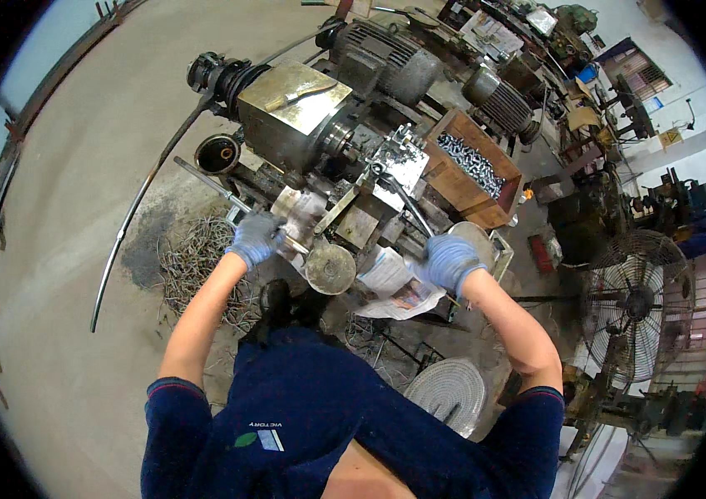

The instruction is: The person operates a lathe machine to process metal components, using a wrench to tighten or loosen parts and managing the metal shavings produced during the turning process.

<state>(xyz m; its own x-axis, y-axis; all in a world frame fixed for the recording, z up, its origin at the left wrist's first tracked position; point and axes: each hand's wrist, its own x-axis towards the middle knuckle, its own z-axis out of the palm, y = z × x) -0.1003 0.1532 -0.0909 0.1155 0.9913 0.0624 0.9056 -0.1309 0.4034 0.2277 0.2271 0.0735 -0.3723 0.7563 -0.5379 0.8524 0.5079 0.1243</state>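
Note:
My left hand (257, 239), in a blue-grey glove, is closed around a long metal rod (206, 180). The rod slants from the machine's left side, and a short end shows past my fingers. On the right, my gloved right hand (450, 262) grips a dark lever (408, 202) that runs down from the metal block on the machine (291, 104). A round metal cup (330, 269) sits between my hands at the near side. Beside my right hand hangs a sheet of newspaper (399, 283). The fingers of both hands are partly hidden.
A wooden box (473, 170) of small metal parts stands right of the machine. Tangled metal shavings (203, 266) lie on the floor at left. A brush (299, 96) rests on the machine's top. Also around are a motor (390, 62), a round woven seat (446, 395) and a fan (637, 299).

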